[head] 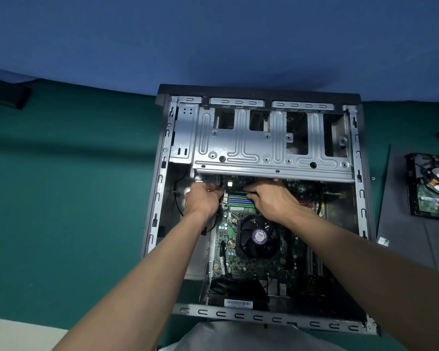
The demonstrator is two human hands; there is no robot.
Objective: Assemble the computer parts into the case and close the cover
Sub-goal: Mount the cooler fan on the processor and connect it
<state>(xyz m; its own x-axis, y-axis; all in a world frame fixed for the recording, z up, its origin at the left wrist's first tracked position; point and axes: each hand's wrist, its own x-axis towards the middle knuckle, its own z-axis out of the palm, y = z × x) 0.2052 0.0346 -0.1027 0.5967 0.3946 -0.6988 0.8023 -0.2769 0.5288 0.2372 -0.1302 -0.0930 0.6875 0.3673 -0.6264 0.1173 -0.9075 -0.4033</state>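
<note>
The fingers [214, 190] of the left hand [202, 200] are curled in, and their tips are hidden against the far left corner of the motherboard [228, 262]. Whether they clamp on anything cannot be told. The right hand [273, 202] reaches its fingers under the lip of the drive cage [264, 143], close together over a dark strip. This may be a memory stick, but the grip itself is hidden.

Between the two hands and just nearer the person lie the green and blue memory slots [238, 200], too covered to count surely. Nearer still sits one round cooler fan [260, 236]. All of this lies inside one open case [160, 178], flat on the green desk [74, 186], with no cover on it.

Well to the right of the fingers, outside the case, one loose hard drive [428, 188] rests circuit side up on a grey sheet [403, 236]. Whether that sheet is the cover cannot be told.

A memory stick would likely be light, thin and stiff but easily harmed. It is best held by its short ends and pressed down evenly at both. The hard drive looks dense and rigid and is probably sensitive to knocks. It should be taken by its long side edges, clear of the bare board and cable. The cage edges look sharp and leave little room for the fingers.
</note>
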